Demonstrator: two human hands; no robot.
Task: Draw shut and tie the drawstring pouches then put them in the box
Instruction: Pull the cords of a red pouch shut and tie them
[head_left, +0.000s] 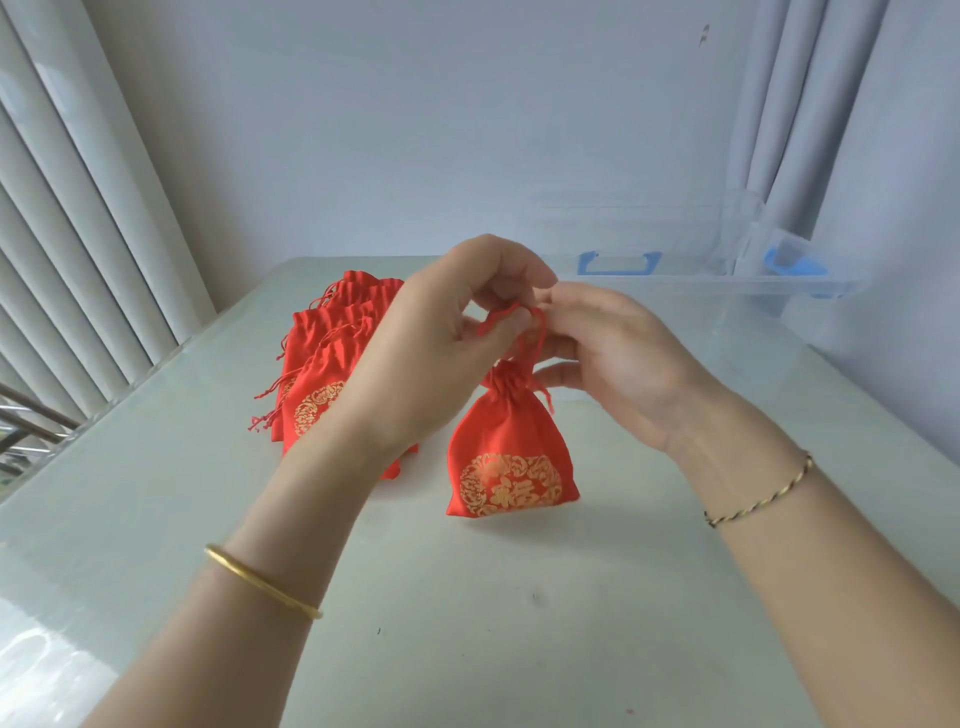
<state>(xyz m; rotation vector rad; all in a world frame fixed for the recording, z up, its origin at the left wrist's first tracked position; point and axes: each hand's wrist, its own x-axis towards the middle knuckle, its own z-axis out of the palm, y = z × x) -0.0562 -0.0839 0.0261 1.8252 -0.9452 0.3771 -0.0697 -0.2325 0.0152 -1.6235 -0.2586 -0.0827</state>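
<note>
Fingers of left hand (441, 332) and right hand (613, 358) pinch the drawstring (540, 338); pouch (511, 457) just below.

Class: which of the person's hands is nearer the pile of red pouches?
Left. The left hand hovers just right of the pile; the right hand is farther right, beyond the drawstring both pinch.

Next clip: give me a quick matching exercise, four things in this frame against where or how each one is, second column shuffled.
1 single pouch
2 heap of pouches
3 box
4 bangle

a clear, far right on the table
b gold
c neck drawn shut
d lying flat, left of the single pouch

Pairs: 1-c; 2-d; 3-a; 4-b
</note>
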